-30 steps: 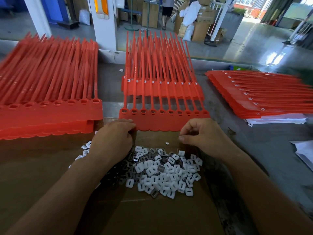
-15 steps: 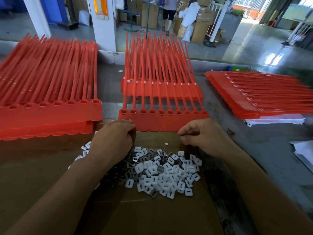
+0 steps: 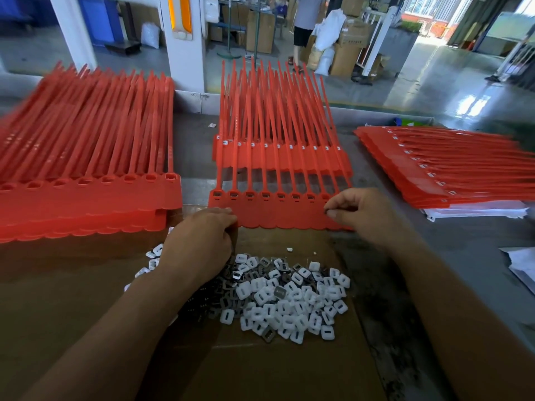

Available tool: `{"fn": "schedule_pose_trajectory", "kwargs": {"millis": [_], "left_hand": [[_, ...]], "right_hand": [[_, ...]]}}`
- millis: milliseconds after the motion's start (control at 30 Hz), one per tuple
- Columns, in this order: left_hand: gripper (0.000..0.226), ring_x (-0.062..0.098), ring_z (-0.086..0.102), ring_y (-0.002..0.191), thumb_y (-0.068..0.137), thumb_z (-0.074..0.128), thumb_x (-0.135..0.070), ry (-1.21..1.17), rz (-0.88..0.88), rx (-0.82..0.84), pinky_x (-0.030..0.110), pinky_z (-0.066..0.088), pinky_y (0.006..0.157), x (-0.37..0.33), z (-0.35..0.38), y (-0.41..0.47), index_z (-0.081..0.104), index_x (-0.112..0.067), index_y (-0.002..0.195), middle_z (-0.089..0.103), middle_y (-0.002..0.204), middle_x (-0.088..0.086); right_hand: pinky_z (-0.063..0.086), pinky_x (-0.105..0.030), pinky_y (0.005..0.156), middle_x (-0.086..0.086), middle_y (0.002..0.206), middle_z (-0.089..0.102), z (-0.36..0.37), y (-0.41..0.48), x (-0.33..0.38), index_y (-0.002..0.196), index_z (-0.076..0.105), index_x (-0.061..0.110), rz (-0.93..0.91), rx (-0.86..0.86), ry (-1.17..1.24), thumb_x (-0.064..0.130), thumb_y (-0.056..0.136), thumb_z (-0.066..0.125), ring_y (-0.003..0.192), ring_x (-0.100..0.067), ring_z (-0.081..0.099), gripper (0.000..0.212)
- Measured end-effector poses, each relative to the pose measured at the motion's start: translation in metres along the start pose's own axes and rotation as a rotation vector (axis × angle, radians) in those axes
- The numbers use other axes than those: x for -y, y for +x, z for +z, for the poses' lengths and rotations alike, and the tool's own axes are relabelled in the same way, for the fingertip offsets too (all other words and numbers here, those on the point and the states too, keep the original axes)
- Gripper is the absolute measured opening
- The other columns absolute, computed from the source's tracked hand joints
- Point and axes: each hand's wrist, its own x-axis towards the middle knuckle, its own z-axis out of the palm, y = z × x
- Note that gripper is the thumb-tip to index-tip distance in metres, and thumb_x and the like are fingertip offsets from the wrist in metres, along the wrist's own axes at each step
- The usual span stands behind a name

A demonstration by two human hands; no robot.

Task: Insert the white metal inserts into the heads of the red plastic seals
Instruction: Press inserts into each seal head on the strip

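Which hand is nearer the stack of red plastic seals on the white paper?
Right. The right hand lies just left of that stack; the left hand is farther left.

Bright red plastic seals [image 3: 278, 209], white inserts [image 3: 292, 302] mixed with dark grey ones, brown cardboard sheet [image 3: 72, 299], grey worktable [image 3: 477, 256], white paper [image 3: 474, 212] under the red stack right of the seals

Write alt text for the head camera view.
Two bare hands sit at the near edge of a joined strip of red plastic seals: the right hand pinches a small dark piece, probably an insert, by the rightmost head, while the left hand touches the strip's left corner. A pile of white square metal inserts lies on brown cardboard below.
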Motion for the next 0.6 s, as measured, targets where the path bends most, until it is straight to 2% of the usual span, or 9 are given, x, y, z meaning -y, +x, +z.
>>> {"fn": "schedule_pose_trajectory", "kwargs": {"millis": [133, 200, 267, 300, 367, 433, 600], "left_hand": [[0.044, 0.01, 0.037, 0.131, 0.088, 0.041, -0.002, -0.001, 0.004, -0.005, 0.025, 0.026, 0.107, 0.0, 0.0, 0.0, 0.053, -0.016, 0.128, 0.044, 0.14, -0.005], [0.044, 0.01, 0.037, 0.131, 0.088, 0.042, -0.003, 0.0, 0.008, -0.009, 0.024, 0.026, 0.107, 0.001, 0.0, -0.001, 0.053, -0.016, 0.128, 0.045, 0.14, -0.005], [0.044, 0.01, 0.038, 0.13, 0.087, 0.042, -0.003, -0.004, 0.009, -0.014, 0.023, 0.026, 0.107, 0.001, 0.001, -0.001, 0.054, -0.016, 0.127, 0.045, 0.14, -0.005], [0.044, 0.009, 0.038, 0.13, 0.087, 0.042, -0.003, -0.003, 0.009, -0.015, 0.023, 0.026, 0.107, 0.001, 0.001, -0.001, 0.054, -0.016, 0.128, 0.045, 0.139, -0.005], [0.045, 0.009, 0.038, 0.13, 0.087, 0.042, -0.003, -0.002, 0.01, -0.015, 0.023, 0.026, 0.107, 0.002, 0.001, -0.001, 0.053, -0.017, 0.128, 0.045, 0.14, -0.006], [0.045, 0.009, 0.037, 0.131, 0.087, 0.042, -0.003, -0.002, 0.011, -0.012, 0.023, 0.025, 0.107, 0.002, 0.0, 0.0, 0.053, -0.017, 0.128, 0.044, 0.14, -0.006], [0.044, 0.01, 0.037, 0.131, 0.087, 0.041, -0.003, 0.001, 0.009, -0.003, 0.023, 0.026, 0.107, 0.002, 0.0, 0.0, 0.053, -0.017, 0.128, 0.044, 0.141, -0.006]], "right_hand": [[0.036, 0.003, 0.056, 0.011, 0.075, 0.061, -0.004, 0.021, -0.007, 0.088, 0.071, 0.014, 0.039, -0.123, -0.007, 0.007, 0.081, 0.067, 0.069, 0.007, 0.052, 0.011], [0.035, -0.002, 0.056, 0.005, 0.077, 0.061, -0.003, 0.03, -0.009, 0.092, 0.071, 0.011, 0.062, -0.143, -0.032, 0.008, 0.083, 0.066, 0.068, 0.003, 0.051, 0.011], [0.037, -0.017, 0.064, 0.002, 0.081, 0.061, 0.0, 0.037, -0.011, 0.092, 0.07, 0.012, 0.091, -0.128, -0.07, 0.009, 0.084, 0.064, 0.073, -0.005, 0.053, 0.01], [0.035, -0.018, 0.067, 0.002, 0.083, 0.061, 0.001, 0.039, -0.013, 0.091, 0.07, 0.012, 0.102, -0.117, -0.083, 0.009, 0.085, 0.063, 0.077, -0.007, 0.054, 0.009], [0.035, -0.02, 0.065, 0.004, 0.084, 0.061, 0.004, 0.041, -0.015, 0.09, 0.069, 0.014, 0.113, -0.097, -0.099, 0.011, 0.086, 0.062, 0.08, -0.008, 0.054, 0.008], [0.035, -0.017, 0.06, 0.008, 0.079, 0.06, 0.005, 0.042, -0.016, 0.082, 0.066, 0.021, 0.118, -0.072, -0.09, 0.012, 0.085, 0.063, 0.075, -0.004, 0.054, 0.009], [0.034, -0.015, 0.058, 0.015, 0.071, 0.059, 0.001, 0.038, -0.013, 0.071, 0.062, 0.029, 0.124, -0.023, -0.076, 0.015, 0.077, 0.073, 0.07, 0.003, 0.052, 0.019]]}}
